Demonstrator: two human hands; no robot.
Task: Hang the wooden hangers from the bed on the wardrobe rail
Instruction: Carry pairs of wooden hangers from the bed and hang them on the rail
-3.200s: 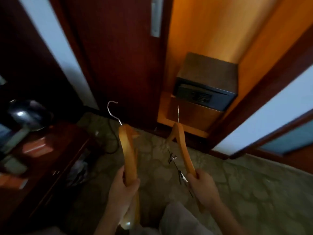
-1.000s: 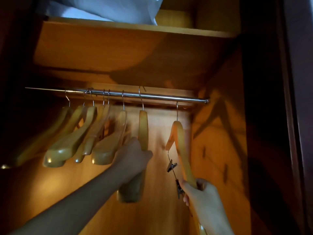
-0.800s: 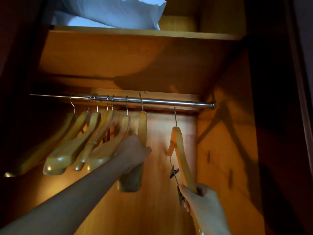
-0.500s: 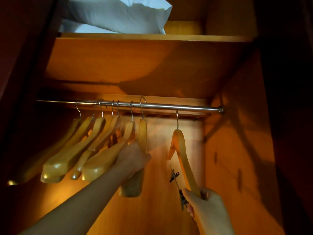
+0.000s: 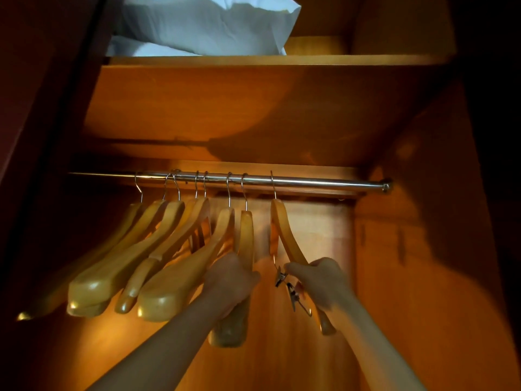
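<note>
A chrome wardrobe rail (image 5: 324,182) runs across the cupboard under a wooden shelf. Several wooden hangers (image 5: 118,266) hang from it in a bunch on the left. My left hand (image 5: 229,283) is closed around a plain wooden hanger (image 5: 245,235) whose hook sits over the rail. Just right of it, my right hand (image 5: 318,280) grips the arm of a clip hanger (image 5: 284,230) with metal clips (image 5: 293,294); its hook is on the rail too.
White pillows (image 5: 203,24) lie on the shelf above. The wardrobe's right side wall (image 5: 408,277) stands close to my right arm, and a dark door edge (image 5: 42,136) borders the left. The rail's right stretch carries no hangers.
Both hooks have gone over the rail. The clip hanger has slid left, closer to the plain one, and my right hand has moved up its arm. My view has tilted up.
</note>
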